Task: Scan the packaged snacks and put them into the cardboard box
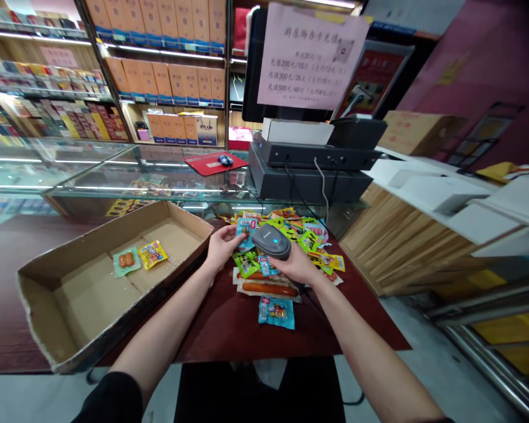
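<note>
Between its thumb and fingers my left hand (223,245) pinches a blue snack packet (247,230) at the left edge of a heap of packets. My right hand (297,264) is wrapped round a dark grey handheld scanner (271,241) with a small blue light, its head close to that packet. Under and behind the scanner lie green packets (247,264) and yellow packets (328,260). Nearer to me are long sausage packs (270,289) and another blue packet (277,312). The scanner's handle is mostly hidden by my fingers.
An open cardboard box (88,294) on the left holds a green packet (126,261) and a yellow packet (152,254). Behind the dark red table (229,335) stand a glass counter (158,170), a red mouse pad (203,164) and a black register unit (308,176) with hanging cables.
</note>
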The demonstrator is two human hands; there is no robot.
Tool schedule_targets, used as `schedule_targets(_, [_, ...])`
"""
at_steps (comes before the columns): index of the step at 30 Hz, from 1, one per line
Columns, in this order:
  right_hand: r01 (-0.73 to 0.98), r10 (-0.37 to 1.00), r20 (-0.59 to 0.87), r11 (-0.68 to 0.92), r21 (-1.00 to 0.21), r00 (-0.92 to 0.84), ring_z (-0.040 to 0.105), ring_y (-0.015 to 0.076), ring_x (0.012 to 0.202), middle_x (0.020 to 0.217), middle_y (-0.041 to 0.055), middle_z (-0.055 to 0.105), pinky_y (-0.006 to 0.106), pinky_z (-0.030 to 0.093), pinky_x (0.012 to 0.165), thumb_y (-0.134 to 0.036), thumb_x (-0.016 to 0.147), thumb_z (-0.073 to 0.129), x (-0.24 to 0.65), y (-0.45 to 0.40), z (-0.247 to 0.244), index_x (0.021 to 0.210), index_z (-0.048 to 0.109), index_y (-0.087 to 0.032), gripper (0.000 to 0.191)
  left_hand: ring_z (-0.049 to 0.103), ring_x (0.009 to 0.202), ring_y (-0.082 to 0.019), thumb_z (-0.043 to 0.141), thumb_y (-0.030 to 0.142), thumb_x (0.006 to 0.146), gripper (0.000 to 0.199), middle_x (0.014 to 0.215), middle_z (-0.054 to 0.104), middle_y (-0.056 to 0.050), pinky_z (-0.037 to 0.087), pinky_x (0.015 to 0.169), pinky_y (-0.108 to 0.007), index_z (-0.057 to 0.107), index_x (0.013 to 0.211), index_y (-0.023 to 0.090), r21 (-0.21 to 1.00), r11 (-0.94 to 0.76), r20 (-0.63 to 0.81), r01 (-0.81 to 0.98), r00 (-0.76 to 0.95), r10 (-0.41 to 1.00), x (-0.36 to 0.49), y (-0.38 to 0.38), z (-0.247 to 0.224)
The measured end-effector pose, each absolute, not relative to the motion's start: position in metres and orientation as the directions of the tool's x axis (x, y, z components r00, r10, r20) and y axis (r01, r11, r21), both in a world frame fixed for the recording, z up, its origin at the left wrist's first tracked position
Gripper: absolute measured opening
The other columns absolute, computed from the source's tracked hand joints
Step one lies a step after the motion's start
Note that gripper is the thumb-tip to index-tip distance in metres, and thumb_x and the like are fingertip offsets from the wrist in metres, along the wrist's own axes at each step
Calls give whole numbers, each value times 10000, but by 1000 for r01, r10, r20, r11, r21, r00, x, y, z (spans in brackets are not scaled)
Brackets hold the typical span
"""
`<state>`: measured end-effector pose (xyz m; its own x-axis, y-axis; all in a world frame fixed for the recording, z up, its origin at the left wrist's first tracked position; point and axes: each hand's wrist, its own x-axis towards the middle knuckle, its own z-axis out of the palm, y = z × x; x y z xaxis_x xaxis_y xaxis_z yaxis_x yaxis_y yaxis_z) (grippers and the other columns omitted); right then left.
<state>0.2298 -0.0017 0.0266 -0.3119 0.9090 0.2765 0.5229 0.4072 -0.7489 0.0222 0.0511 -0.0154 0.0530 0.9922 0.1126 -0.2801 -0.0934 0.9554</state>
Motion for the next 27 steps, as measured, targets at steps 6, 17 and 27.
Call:
schedule_targets(6, [474,900,317,428,-769,-298,685,250,944,1031,65,744,375,530,879,-229,728,671,217,2,35,1053,714,-163,334,687,810,-202,832,347,597,463,931,751,-77,538,763,-315,726,995,135,958,-105,121,-267,44,992,20,49,-9])
schedule_targets(17, [478,904,314,422,-770,-292,683,242,966,1035,66,743,365,530,890,-248,729,680,216,4,31,1072,704,-164,354,689,813,-213,840,353,576,468,931,748,-84,542,742,-320,709,967,132,957,-123,141,-264,48,989,21,49,-10])
schedule_targets(27, [451,794,83,424,-785,-603,688,247,972,1012,54,745,397,529,928,-363,765,716,250,18,69,1166,660,-201,436,682,814,-182,802,365,646,397,927,723,-74,540,759,-300,637,939,155,964,-258,255,-65,-58,965,-15,24,49])
